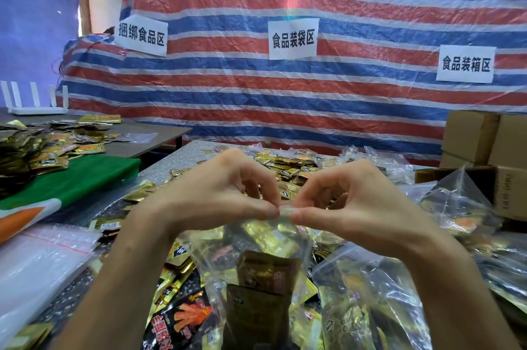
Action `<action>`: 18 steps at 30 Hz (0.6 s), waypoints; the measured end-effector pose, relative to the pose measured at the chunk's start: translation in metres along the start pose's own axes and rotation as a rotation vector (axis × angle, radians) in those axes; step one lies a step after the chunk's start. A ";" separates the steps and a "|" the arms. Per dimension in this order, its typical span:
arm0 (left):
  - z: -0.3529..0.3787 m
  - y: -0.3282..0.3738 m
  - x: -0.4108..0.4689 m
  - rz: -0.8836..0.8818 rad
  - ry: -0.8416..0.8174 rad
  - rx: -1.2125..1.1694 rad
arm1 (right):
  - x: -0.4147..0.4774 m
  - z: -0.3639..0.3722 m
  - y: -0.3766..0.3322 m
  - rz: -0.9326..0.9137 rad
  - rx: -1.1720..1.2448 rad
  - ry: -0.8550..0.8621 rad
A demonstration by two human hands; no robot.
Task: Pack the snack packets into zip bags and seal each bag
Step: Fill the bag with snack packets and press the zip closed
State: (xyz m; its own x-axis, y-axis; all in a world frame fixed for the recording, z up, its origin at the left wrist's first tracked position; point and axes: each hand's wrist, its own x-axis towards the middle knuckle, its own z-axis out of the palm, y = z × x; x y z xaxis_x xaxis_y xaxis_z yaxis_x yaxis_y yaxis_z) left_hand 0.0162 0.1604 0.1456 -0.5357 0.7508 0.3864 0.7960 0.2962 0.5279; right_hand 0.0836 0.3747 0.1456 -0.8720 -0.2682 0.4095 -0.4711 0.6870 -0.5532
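Observation:
A clear zip bag (pixel 256 269) hangs in front of me with gold and brown snack packets (pixel 265 278) inside it. My left hand (pixel 216 192) and my right hand (pixel 350 201) both pinch the bag's top zip strip (pixel 284 211) between thumb and fingers, almost touching each other at the middle. Loose gold snack packets (pixel 285 167) lie scattered over the table behind the hands. A black and red packet (pixel 182 318) lies under the bag at the lower left.
A stack of empty zip bags (pixel 42 258) lies at the left. Filled clear bags (pixel 370 298) pile up at the right. Cardboard boxes (pixel 484 138) stand at the far right. A second table (pixel 148 135) with more packets and a green cloth (pixel 74 178) is at the left.

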 end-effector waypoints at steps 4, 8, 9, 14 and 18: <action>-0.004 -0.003 -0.003 -0.014 0.006 -0.018 | -0.003 -0.007 0.001 0.002 0.006 0.006; 0.000 -0.001 -0.001 -0.046 -0.011 -0.004 | -0.002 -0.003 -0.002 -0.011 -0.091 0.009; 0.001 -0.001 0.000 -0.055 -0.013 -0.005 | -0.001 -0.002 -0.003 -0.012 -0.104 0.011; 0.004 -0.003 0.003 -0.056 0.045 0.022 | 0.000 0.000 -0.003 0.002 -0.113 0.025; 0.007 -0.001 0.004 0.011 0.032 -0.010 | 0.001 0.004 -0.003 -0.008 -0.101 0.009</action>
State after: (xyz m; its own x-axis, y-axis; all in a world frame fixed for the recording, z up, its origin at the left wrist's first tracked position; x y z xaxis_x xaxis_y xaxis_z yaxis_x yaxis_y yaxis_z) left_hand 0.0146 0.1671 0.1416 -0.5354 0.7349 0.4162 0.7993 0.2818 0.5307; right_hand 0.0832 0.3697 0.1446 -0.8671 -0.2680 0.4200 -0.4615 0.7496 -0.4745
